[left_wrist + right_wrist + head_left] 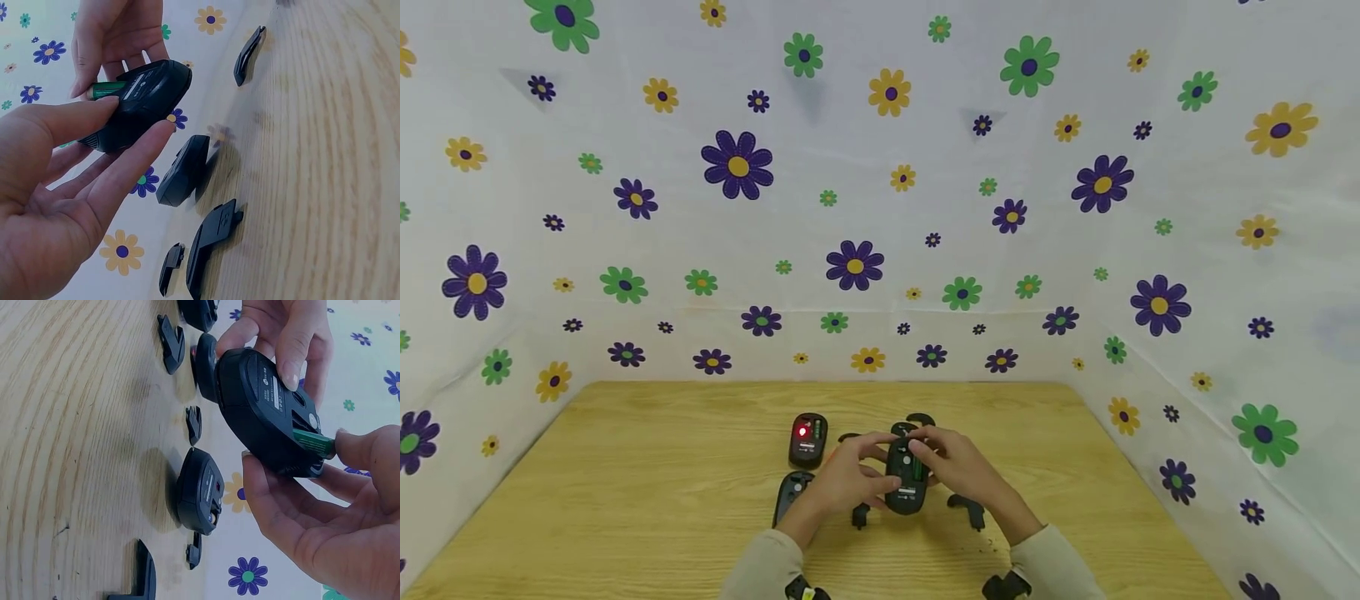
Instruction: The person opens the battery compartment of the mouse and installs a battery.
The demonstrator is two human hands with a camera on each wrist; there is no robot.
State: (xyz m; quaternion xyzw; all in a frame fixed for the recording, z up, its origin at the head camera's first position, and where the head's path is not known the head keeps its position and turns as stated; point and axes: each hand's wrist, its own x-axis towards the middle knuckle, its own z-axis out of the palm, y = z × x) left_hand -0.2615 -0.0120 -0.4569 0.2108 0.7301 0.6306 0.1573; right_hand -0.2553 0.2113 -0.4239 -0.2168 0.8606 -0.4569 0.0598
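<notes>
A black computer mouse [907,495] is held underside-up above the table, its battery compartment uncovered. My left hand [848,477] grips one side of it, the thumb on the underside. A green battery [314,443] sits tilted in the compartment, one end sticking out. My right hand [958,464] has its thumb against that battery end, with fingers below the mouse. In the right wrist view, another upturned mouse [200,494] rests on the table beyond the hands. Whether the battery's inner end is seated is hidden.
Left of the hands lie an upturned mouse with a red light [807,450] and another mouse [789,493] partly behind my forearm. Several loose black covers lie around, including one on the right [967,510] and one at the back [920,418]. Flower-patterned cloth [880,208] encloses the wooden table [662,500].
</notes>
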